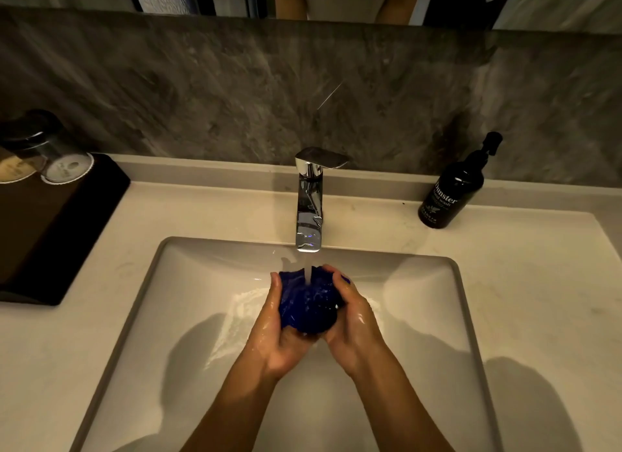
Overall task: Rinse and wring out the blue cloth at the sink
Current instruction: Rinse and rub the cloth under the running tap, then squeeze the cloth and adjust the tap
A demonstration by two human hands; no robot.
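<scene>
The blue cloth is bunched into a wet ball over the middle of the white sink. My left hand cups it from the left and below. My right hand wraps it from the right, fingers curled over its top edge. A stream of water runs from the chrome faucet straight onto the top of the cloth. Both hands are wet and shiny. Water spreads across the basin floor to the left of my hands.
A black hand wash pump bottle stands on the counter at the back right. A dark tray with upturned glasses sits on the left counter. A grey stone backsplash and a mirror edge rise behind the faucet.
</scene>
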